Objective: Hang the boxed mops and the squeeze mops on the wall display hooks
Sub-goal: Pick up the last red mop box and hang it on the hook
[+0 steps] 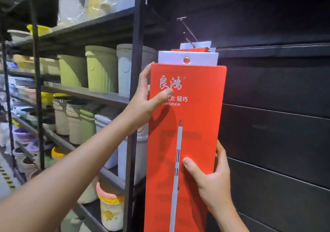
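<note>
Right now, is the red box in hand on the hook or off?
Off. The red box has its white tab's eyelet below the hook, with no rod through it. Left hand and right hand carry it.

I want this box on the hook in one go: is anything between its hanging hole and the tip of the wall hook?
Nothing visible blocks it. The red boxed mop, held by the left hand and right hand, has its eyelet below the hook. The hook's free end is bare; other boxes hang farther back.
</note>
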Demonstrator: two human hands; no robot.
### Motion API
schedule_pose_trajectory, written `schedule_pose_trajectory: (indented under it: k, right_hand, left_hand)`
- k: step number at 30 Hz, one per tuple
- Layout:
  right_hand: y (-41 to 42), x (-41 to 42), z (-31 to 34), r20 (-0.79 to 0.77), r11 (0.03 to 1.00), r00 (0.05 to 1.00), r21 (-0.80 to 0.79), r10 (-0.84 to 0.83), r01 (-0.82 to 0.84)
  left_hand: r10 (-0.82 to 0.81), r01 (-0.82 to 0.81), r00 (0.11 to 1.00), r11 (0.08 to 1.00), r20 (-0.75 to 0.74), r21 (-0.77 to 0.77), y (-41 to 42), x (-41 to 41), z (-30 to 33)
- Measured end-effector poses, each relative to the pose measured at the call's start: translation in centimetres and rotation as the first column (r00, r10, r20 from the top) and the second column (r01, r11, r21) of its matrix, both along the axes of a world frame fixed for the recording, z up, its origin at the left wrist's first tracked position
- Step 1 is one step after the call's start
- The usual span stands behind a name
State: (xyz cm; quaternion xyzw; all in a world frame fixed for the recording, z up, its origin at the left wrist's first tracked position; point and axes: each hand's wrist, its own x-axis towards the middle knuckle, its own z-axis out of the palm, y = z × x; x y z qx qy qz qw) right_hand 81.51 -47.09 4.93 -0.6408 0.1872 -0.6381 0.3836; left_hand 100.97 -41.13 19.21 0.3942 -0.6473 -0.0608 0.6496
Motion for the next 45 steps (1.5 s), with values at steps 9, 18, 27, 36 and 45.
schedule_pose_trajectory:
  k: [9, 18, 27, 36, 45]
  right_hand:
    - [-9.0, 2.9, 3.2, 0.033, 0.998, 0.999, -0.056, -0.041, 0.043]
    - [-15.4, 6.5, 7.1, -0.006, 0.991, 0.996, -0.101, -0.087, 0.086]
    - [-17.9, 9.3, 10.6, 0.022, 0.968, 0.980, -0.150, -0.199, 0.200]
    - [-18.5, 10.7, 12.2, 0.060, 0.955, 0.964, -0.133, -0.260, 0.266]
    - [-18.0, 10.7, 11.4, 0.037, 0.941, 0.946, -0.093, -0.323, 0.325]
  left_hand:
    - [-0.114, 0.113, 0.989, 0.994, 0.090, 0.010, -9.6, 4.7, 6.9]
    - [-0.157, 0.160, 0.984, 0.987, 0.086, -0.025, -16.7, 9.6, 10.3]
    - [-0.263, 0.276, 0.954, 0.958, 0.142, -0.081, -19.7, 11.4, 14.1]
    - [-0.296, 0.306, 0.944, 0.950, 0.146, -0.057, -21.5, 12.5, 15.9]
    - [-0.341, 0.341, 0.939, 0.940, 0.038, 0.001, -22.9, 12.3, 14.1]
